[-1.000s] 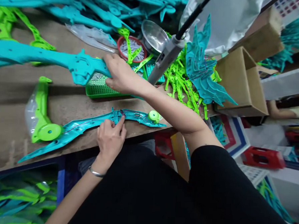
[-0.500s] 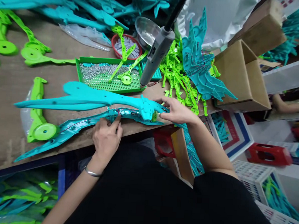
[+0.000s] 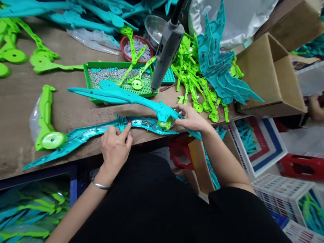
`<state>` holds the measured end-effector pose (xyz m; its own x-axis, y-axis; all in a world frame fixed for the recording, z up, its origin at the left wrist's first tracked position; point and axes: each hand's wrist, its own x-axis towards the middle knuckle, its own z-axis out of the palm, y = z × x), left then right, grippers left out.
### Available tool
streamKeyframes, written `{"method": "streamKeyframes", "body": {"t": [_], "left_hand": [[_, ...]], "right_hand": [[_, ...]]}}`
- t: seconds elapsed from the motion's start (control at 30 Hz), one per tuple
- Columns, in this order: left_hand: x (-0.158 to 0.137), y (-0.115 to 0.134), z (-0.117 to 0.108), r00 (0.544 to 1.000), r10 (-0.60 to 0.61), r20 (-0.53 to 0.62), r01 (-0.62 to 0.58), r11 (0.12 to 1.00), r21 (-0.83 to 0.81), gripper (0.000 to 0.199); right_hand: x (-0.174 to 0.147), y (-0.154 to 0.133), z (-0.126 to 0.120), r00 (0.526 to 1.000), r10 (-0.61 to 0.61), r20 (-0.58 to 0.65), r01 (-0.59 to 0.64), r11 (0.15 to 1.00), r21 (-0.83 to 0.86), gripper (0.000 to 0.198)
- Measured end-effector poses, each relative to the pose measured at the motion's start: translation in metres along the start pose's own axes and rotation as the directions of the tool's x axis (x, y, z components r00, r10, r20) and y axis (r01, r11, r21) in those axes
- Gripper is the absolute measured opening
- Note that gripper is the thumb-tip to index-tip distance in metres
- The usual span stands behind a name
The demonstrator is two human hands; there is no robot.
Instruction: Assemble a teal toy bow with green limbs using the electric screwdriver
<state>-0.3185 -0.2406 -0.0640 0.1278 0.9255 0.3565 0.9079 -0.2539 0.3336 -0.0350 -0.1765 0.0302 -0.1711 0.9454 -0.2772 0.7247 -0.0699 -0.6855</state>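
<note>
My left hand [image 3: 115,146] is closed at the near edge of a long turquoise plastic shell half [image 3: 89,131], hollow side up, with thin wires inside. Its index fingertip presses on the wires near the shell's middle. My right hand [image 3: 191,119] grips the right end of a matching turquoise shell half [image 3: 133,97], outer face up, tilted above the lower one. Between the shells' right parts shows a lime-green round piece [image 3: 164,125], partly hidden. At the lower shell's left part sits a lime-green arm with a disc [image 3: 52,140].
A grey electric screwdriver [image 3: 168,51] hangs over a green tray [image 3: 98,97] of screws. A red basket [image 3: 121,48] of small grey parts and a steel bowl [image 3: 153,28] stand behind. Lime-green parts [image 3: 191,79], a wired turquoise piece [image 3: 221,70] and a cardboard box [image 3: 285,84] lie right.
The upper shell's left end has swung away from me and rightward, widening the gap over the lower shell. My left fingertip stays on the wires; my right hand keeps its grip.
</note>
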Motion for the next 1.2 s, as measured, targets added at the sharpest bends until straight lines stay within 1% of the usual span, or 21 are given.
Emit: {"method": "streamKeyframes", "body": {"t": [0.13,0.23,0.33,0.4,0.5,0.57,0.73,0.9,1.03,1.2], "left_hand": [[0.0,-0.002,0.001,1.0,-0.001,-0.004,0.001,1.0,-0.006,0.034],[0.001,-0.001,0.001,1.0,-0.022,0.014,0.022,1.0,-0.008,0.035],[0.001,0.001,0.0,0.998,-0.042,0.04,0.042,0.999,-0.016,0.036],[0.001,0.002,-0.001,0.997,-0.058,0.058,0.059,0.998,-0.018,0.036],[0.001,0.003,-0.002,0.993,-0.088,0.085,0.089,0.996,-0.002,0.036],[0.002,0.004,-0.004,0.989,-0.1,0.106,0.099,0.995,0.011,0.036],[0.003,0.007,-0.007,0.983,-0.116,0.142,0.116,0.993,0.012,0.035],[0.003,0.008,-0.007,0.986,-0.118,0.119,0.116,0.993,0.019,0.035],[0.003,0.008,-0.007,0.983,-0.121,0.139,0.123,0.992,-0.008,0.033],[0.001,0.012,-0.004,0.98,-0.14,0.138,0.139,0.99,0.018,0.023]], "right_hand": [[0.005,-0.003,0.004,0.998,-0.056,-0.031,0.057,0.998,0.027,0.06],[0.008,-0.008,0.004,0.996,-0.068,-0.06,0.067,0.998,-0.016,0.061],[0.007,-0.018,0.005,0.99,-0.088,-0.113,0.079,0.994,-0.081,0.062],[0.007,-0.027,0.01,0.981,-0.159,-0.111,0.149,0.985,-0.088,0.061],[0.013,-0.041,0.025,0.954,-0.297,-0.049,0.298,0.955,0.008,0.061],[0.02,-0.046,0.036,0.94,-0.338,-0.041,0.34,0.939,0.049,0.062],[0.034,-0.046,0.055,0.942,-0.331,-0.052,0.333,0.943,0.032,0.062],[0.04,-0.049,0.059,0.942,-0.333,-0.033,0.334,0.942,0.013,0.062],[0.042,-0.052,0.062,0.941,-0.338,-0.012,0.338,0.941,-0.011,0.063],[0.038,-0.052,0.067,0.915,-0.403,0.02,0.403,0.915,-0.03,0.063]]}}
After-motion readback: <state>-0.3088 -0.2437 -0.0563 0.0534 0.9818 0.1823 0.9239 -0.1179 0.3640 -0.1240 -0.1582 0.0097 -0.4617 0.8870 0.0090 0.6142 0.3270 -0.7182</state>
